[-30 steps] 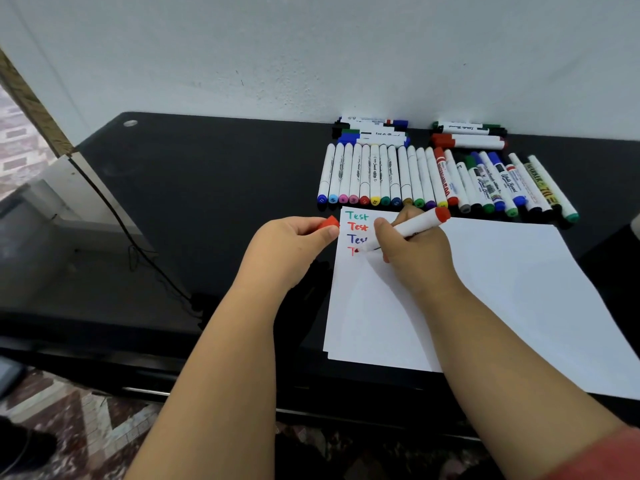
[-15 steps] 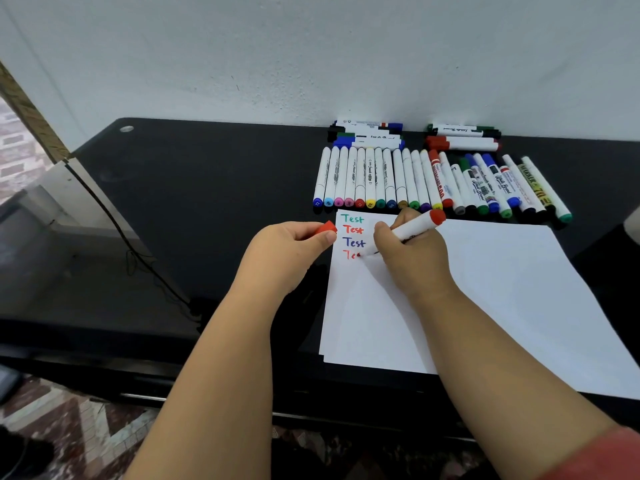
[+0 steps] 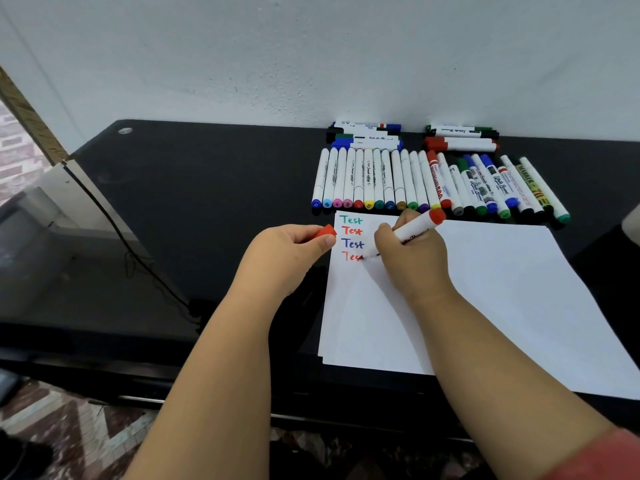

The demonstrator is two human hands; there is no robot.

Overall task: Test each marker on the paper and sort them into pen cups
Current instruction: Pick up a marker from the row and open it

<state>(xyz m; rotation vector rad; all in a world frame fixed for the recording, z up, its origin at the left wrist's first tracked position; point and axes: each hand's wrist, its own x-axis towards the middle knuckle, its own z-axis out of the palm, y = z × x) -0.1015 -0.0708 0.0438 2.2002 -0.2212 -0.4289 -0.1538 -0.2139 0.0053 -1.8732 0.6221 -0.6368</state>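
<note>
My right hand grips a white marker with a red end, its tip down on the white paper at a fourth, red word. Above that word stand "Test" in green, red and blue near the sheet's top left corner. My left hand pinches the marker's red cap just off the paper's left edge. A row of several capped markers lies side by side beyond the paper. No pen cups are in view.
Two small piles of markers, one and another, lie against the white wall behind the row. The black desk has a grommet hole at its far left; a cable hangs off the left edge.
The red writing has grown from "Te" to about "Tes" as my right hand moved slightly right. My left hand keeps holding the cap in place.
</note>
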